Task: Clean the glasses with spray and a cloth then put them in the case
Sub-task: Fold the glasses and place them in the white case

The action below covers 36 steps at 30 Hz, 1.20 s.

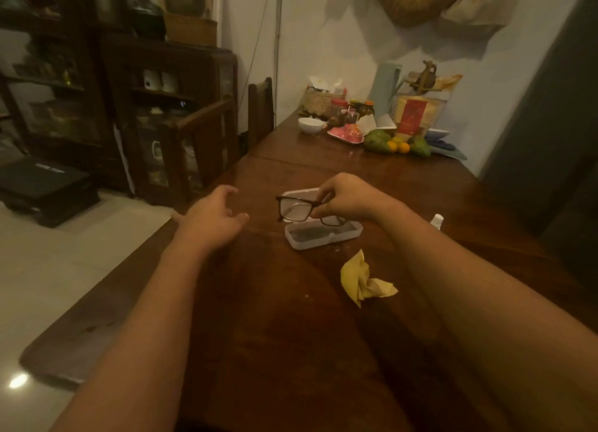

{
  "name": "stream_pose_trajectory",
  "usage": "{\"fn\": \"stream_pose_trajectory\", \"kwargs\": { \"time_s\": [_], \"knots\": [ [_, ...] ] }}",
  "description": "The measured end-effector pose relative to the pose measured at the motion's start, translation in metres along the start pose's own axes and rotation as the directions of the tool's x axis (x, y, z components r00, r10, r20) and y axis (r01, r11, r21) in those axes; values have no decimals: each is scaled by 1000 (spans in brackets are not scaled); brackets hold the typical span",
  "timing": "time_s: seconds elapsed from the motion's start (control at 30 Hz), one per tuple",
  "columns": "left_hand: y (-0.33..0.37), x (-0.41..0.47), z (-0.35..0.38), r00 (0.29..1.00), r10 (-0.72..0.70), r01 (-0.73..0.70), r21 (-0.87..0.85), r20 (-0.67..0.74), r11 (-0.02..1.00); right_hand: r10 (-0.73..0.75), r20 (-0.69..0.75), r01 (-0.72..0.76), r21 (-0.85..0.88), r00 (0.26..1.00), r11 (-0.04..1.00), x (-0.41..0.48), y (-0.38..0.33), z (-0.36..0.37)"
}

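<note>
My right hand (348, 198) pinches a pair of dark-framed glasses (296, 209) by the frame's top, holding them just above an open white case (323, 236) on the wooden table (291, 318). The case's lid stands open behind the lenses. To the left of the glasses my left hand (213, 216) hovers over the table edge, fingers spread and holding nothing. A crumpled yellow cloth (362, 279) lies on the table nearer to me than the case. A small white spray bottle (437, 221) stands to the right, partly hidden behind my right forearm.
At the table's far end are a white bowl (310, 124), jars, a pink tray, green and orange fruit (396, 143) and a woven basket. A wooden chair (207, 140) stands at the left table edge, with dark cabinets behind it.
</note>
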<state>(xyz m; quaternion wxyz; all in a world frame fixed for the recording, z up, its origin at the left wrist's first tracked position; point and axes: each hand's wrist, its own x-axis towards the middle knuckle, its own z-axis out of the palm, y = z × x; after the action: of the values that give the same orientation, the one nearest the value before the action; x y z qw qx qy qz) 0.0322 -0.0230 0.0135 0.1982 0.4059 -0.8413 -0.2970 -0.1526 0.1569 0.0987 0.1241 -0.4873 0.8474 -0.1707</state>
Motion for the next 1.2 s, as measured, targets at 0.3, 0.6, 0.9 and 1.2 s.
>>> {"fn": "stream_pose_trajectory", "kwargs": {
  "time_s": [0.3,0.6,0.9,1.2],
  "knots": [
    [39,13,64,994,41,-30,-113,98,993,67,71,-53,-185,995,981,22,29,7],
    [32,18,83,991,119,-111,-125,59,986,-24,74,46,-312,997,949,27,33,13],
    [31,18,81,990,143,-139,-157,13,978,-131,106,161,-371,986,915,18,39,22],
    [27,18,82,983,171,-144,-301,63,943,-82,80,99,-234,993,967,16,42,28]
  ]
}}
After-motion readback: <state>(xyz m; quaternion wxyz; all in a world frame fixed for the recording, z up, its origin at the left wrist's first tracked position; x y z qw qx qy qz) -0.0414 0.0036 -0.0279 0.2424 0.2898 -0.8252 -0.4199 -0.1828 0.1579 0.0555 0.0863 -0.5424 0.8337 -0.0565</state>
